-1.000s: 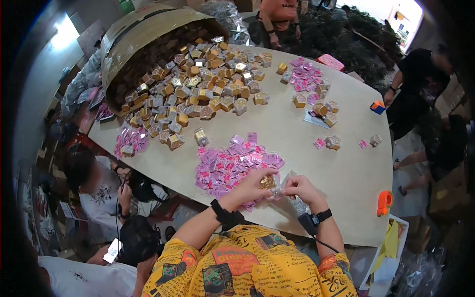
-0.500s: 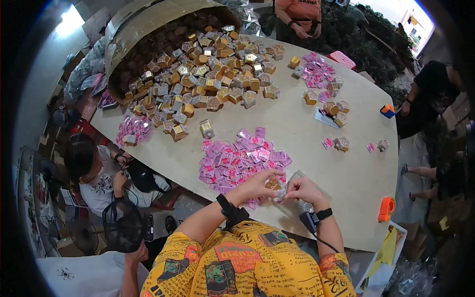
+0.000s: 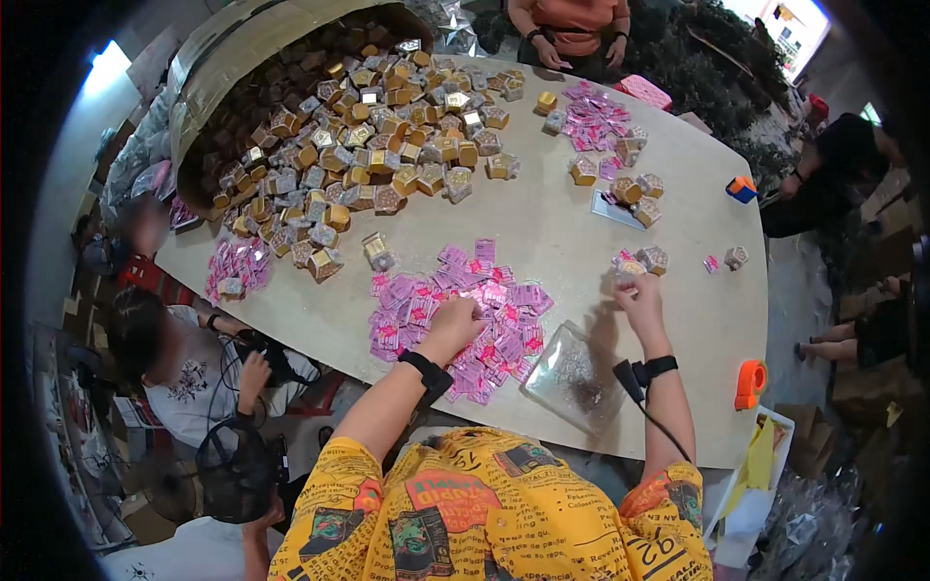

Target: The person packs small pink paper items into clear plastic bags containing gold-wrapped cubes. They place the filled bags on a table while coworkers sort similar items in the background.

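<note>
My left hand (image 3: 453, 326) is over the pile of small pink packets (image 3: 412, 308), its fingers curled together; whatever they pinch is hidden. Farther right, my right hand (image 3: 639, 298) reaches across the table with its fingers closed on a small gold box (image 3: 630, 267), partly covered by the fingertips. Right beside it stands a brown-and-silver wrapped box (image 3: 654, 259). Between my arms lies a clear shallow plastic tray (image 3: 554, 360) with dark and glittery bits in it.
A large carton (image 3: 208, 107) on its side spills many gold and silver boxes (image 3: 387, 145) over the table. More pink packets (image 3: 591, 114) lie at the far side. An orange tape dispenser (image 3: 750, 384) sits near the right edge. People sit at left and stand beyond the table.
My left hand has left the box and moved onto the pink packets. My right hand has carried the gold box away from me to the right. The tray is now uncovered.
</note>
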### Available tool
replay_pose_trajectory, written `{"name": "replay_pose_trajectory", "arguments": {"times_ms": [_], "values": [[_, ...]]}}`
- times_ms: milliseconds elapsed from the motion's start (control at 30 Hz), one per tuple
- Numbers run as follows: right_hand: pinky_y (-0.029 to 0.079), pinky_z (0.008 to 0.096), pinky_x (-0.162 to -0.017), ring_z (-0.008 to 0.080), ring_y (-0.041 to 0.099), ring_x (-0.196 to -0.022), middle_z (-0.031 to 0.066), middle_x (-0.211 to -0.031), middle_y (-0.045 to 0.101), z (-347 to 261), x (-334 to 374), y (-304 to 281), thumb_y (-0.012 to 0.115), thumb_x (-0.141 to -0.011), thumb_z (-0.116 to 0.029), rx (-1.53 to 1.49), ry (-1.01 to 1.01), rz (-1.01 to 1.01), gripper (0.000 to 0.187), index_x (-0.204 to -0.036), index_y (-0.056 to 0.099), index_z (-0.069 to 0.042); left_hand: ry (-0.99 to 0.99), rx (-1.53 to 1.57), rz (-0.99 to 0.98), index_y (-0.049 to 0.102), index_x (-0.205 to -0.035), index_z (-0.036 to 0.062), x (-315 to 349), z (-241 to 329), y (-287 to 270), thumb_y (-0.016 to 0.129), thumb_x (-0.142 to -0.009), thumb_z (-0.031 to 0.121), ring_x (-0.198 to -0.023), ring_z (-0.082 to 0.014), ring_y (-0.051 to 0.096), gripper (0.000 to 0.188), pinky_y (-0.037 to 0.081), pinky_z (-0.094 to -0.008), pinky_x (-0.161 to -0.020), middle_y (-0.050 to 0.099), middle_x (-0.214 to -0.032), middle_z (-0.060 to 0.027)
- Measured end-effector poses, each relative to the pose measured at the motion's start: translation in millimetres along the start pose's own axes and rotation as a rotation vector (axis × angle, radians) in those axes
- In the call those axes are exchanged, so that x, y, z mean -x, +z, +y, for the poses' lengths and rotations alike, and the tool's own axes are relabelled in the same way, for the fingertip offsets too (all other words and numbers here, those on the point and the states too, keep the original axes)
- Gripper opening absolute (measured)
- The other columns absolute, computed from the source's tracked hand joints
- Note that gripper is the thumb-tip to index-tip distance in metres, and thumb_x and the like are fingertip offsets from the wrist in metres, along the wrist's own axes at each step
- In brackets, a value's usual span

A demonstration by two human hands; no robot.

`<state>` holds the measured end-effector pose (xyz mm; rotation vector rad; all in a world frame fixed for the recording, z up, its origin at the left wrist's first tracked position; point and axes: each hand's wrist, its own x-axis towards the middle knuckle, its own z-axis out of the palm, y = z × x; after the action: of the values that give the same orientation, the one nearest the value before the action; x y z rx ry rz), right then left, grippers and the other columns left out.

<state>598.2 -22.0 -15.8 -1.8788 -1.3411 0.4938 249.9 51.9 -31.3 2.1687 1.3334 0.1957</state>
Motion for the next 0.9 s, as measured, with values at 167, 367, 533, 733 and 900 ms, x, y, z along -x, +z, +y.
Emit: {"name": "replay_pose_trajectory", "arguments": {"times_ms": [167,367,533,733,900], "values": [[0.050,0.0437,-0.075,0.0353,0.060,-0.085,0.0165,-0.093,0.061,-15,86,35,0.066,-0.069,-0.015,0.491,0.029,-0.547,0.015,-0.080,0.067,-0.004,-0.014,-0.006,0.025,0.067,-0.076,0.0015,-1,2,25,0.071,-0.071,0.024,-0.076,-0.0326,0.063,0.023,0.050,-0.0430,-0.067,0.065,-0.078,-0.0175],[0.050,0.0445,-0.071,0.0350,0.060,-0.080,0.0139,-0.092,0.059,5,141,66,0.063,-0.073,-0.016,0.540,-0.009,-0.489,0.016,-0.086,0.064,-0.005,0.169,-0.187,0.212,0.064,-0.067,-0.0006,-7,14,53,0.067,-0.070,0.023,-0.072,-0.0362,0.059,0.024,0.046,-0.0468,-0.071,0.061,-0.071,-0.0188],[0.050,0.0459,-0.069,0.0354,0.060,-0.077,0.0155,-0.088,0.059,-6,151,59,0.056,-0.077,-0.013,0.433,-0.027,-0.367,0.012,-0.080,0.062,-0.003,0.085,0.008,0.152,0.062,-0.071,0.0002,-6,14,52,0.064,-0.071,0.019,-0.075,-0.0347,0.058,0.019,0.046,-0.0456,-0.067,0.060,-0.074,-0.0185],[0.050,0.0440,-0.066,0.0329,0.061,-0.077,0.0138,-0.084,0.060,19,157,68,0.057,-0.077,-0.015,0.483,-0.089,-0.364,0.011,-0.077,0.063,-0.005,0.039,0.547,0.117,0.060,-0.073,-0.0007,6,24,26,0.065,-0.073,0.013,-0.060,-0.0182,0.056,0.014,0.045,-0.0322,-0.058,0.058,-0.065,-0.0093],[0.049,0.0447,-0.067,0.0348,0.059,-0.076,0.0150,-0.084,0.059,2,158,50,0.057,-0.076,-0.011,0.521,-0.106,-0.217,0.009,-0.077,0.062,-0.004,0.077,0.806,0.139,0.058,-0.070,0.0010,20,31,11,0.063,-0.076,0.008,-0.055,-0.0078,0.053,0.011,0.042,-0.0229,-0.051,0.057,-0.061,-0.0015]]}}
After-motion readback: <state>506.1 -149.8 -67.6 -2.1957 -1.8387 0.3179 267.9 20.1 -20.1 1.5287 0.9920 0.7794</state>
